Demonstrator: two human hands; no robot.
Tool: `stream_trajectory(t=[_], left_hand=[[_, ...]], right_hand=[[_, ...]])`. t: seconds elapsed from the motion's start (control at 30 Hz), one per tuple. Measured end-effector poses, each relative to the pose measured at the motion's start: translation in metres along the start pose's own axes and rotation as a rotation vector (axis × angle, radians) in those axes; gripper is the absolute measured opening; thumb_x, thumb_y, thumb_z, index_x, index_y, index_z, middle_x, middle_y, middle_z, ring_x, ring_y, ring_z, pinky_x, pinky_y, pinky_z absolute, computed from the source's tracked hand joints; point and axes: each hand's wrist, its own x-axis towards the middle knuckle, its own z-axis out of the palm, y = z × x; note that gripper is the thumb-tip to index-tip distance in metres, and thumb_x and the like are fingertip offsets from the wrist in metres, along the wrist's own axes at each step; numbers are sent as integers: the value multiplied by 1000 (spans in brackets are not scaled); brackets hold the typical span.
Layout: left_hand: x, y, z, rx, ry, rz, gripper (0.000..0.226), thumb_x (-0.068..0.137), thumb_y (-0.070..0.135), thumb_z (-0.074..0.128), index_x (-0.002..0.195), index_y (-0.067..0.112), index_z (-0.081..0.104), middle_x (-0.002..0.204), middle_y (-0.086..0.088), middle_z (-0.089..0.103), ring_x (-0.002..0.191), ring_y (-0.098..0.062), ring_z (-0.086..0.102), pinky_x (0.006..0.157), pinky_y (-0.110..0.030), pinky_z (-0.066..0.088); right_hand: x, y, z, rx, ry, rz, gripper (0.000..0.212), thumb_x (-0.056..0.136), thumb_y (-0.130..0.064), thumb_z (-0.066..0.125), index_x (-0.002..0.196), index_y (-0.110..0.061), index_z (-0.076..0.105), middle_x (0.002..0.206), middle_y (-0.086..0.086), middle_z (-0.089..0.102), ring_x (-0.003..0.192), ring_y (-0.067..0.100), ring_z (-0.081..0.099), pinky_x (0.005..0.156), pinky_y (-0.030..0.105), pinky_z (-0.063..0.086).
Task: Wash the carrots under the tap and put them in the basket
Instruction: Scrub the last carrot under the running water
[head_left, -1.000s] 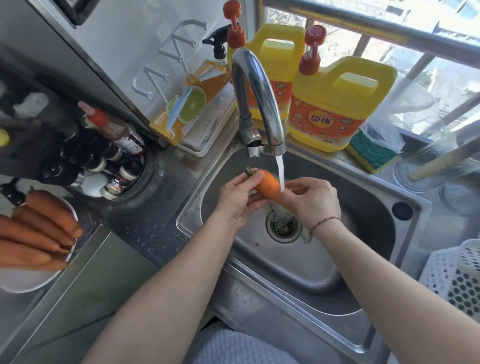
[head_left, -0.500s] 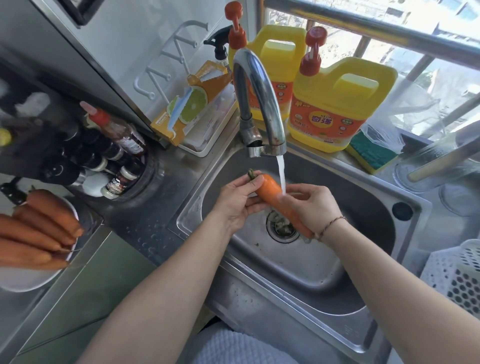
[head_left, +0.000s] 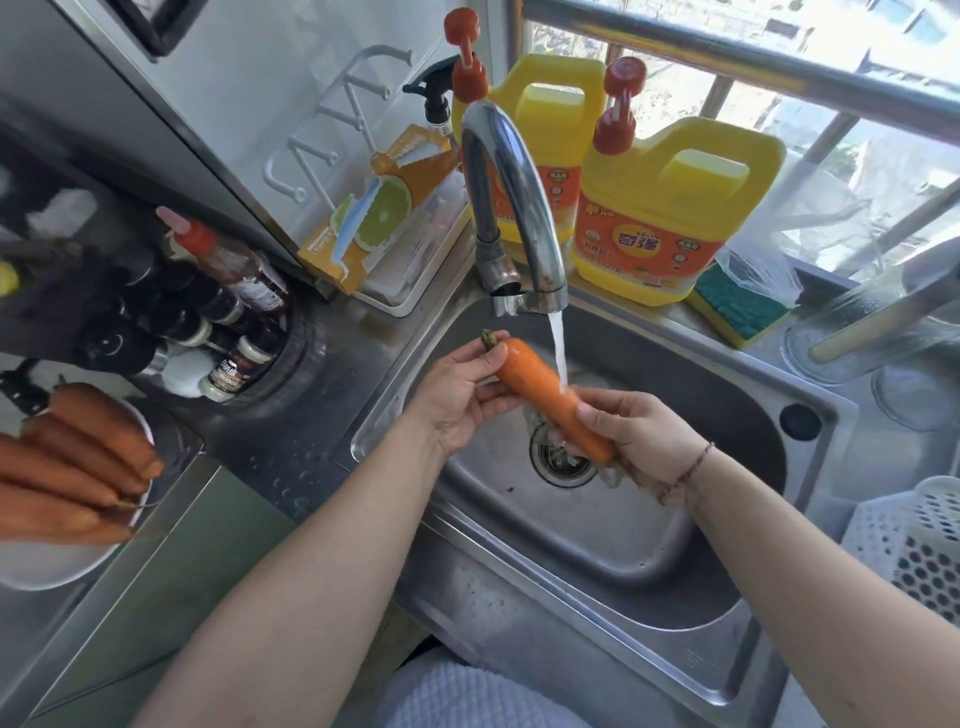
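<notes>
Steel sink (head_left: 649, 561) by window, chrome tap (head_left: 511, 208) running. Carrot (head_left: 545, 392) held tilted under stream over drain: left hand (head_left: 460, 397) pinches stem end, right hand (head_left: 641, 434) grasps tip end. More carrots (head_left: 78, 457) on white plate (head_left: 47, 566) left. White perforated basket (head_left: 919, 545) at right edge.

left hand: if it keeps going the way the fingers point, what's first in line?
The left hand already holds the carrot at its stem end; its fingers point up and right. Past the carrot, the water stream likely comes next, then the sink back wall, though depth is unclear.
</notes>
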Motion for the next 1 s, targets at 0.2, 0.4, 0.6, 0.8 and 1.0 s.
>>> stream_trajectory(t=[0.2, 0.4, 0.6, 0.8, 1.0], left_hand=[[9, 12, -2, -39, 172, 11, 18, 95, 22, 63, 110, 13, 60, 124, -20, 65, 96, -29, 69, 73, -38, 63], [7, -6, 18, -55, 355, -95, 41, 90, 32, 72, 121, 9, 57, 98, -12, 65, 79, -23, 68, 56, -29, 61], [6, -10, 22, 18, 403, -82, 50, 84, 27, 79, 125, 6, 59, 96, -12, 68, 72, -23, 69, 52, -29, 59], [5, 0, 11, 24, 405, -15, 56, 84, 25, 79, 131, 6, 55, 113, -17, 67, 85, -26, 70, 59, -33, 61], [3, -4, 21, -27, 444, -32, 20, 87, 21, 76, 97, 14, 61, 90, -7, 65, 76, -21, 67, 67, -34, 61]], right_hand=[[5, 17, -2, -626, 295, -371, 27, 97, -6, 58, 122, -7, 67, 75, 7, 72, 69, 23, 70, 71, 29, 60], [12, 20, 4, -1161, 487, -578, 36, 94, -43, 59, 121, -22, 67, 87, 6, 68, 83, 31, 64, 73, 39, 52], [14, 8, 7, -1182, 312, -396, 33, 96, -44, 56, 125, -32, 64, 84, -5, 68, 72, 16, 65, 70, 35, 54], [18, 0, -5, -181, -50, 26, 33, 104, -8, 43, 136, -8, 54, 81, 17, 63, 45, 14, 54, 40, 22, 46], [18, 6, 6, -1162, 206, -257, 29, 104, -23, 34, 121, -25, 58, 86, 6, 67, 67, 19, 62, 62, 29, 50]])
